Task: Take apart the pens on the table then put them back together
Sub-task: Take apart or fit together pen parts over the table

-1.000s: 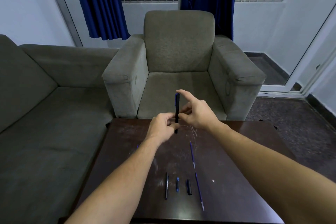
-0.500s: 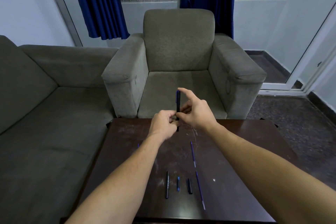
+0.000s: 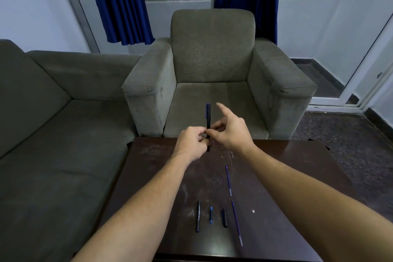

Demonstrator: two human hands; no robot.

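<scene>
A black pen (image 3: 208,116) with a blue clip stands upright above the far edge of the dark table (image 3: 287,176). My left hand (image 3: 192,143) pinches its lower part, and my right hand (image 3: 231,132) grips it just beside, index finger lifted off the pen. Loose parts lie near the front of the table: a black barrel (image 3: 198,216), a small blue piece (image 3: 211,214), a short black piece (image 3: 224,217), and two thin blue refills (image 3: 228,179) (image 3: 237,222) laid end to end.
A grey armchair (image 3: 212,66) stands just beyond the table and a grey sofa (image 3: 53,123) runs along the left. A small white speck (image 3: 253,211) lies on the table right of the parts. Dark floor lies to the right.
My right index finger has lifted off the top of the pen and points away. Both hands stay on the pen at much the same spot.
</scene>
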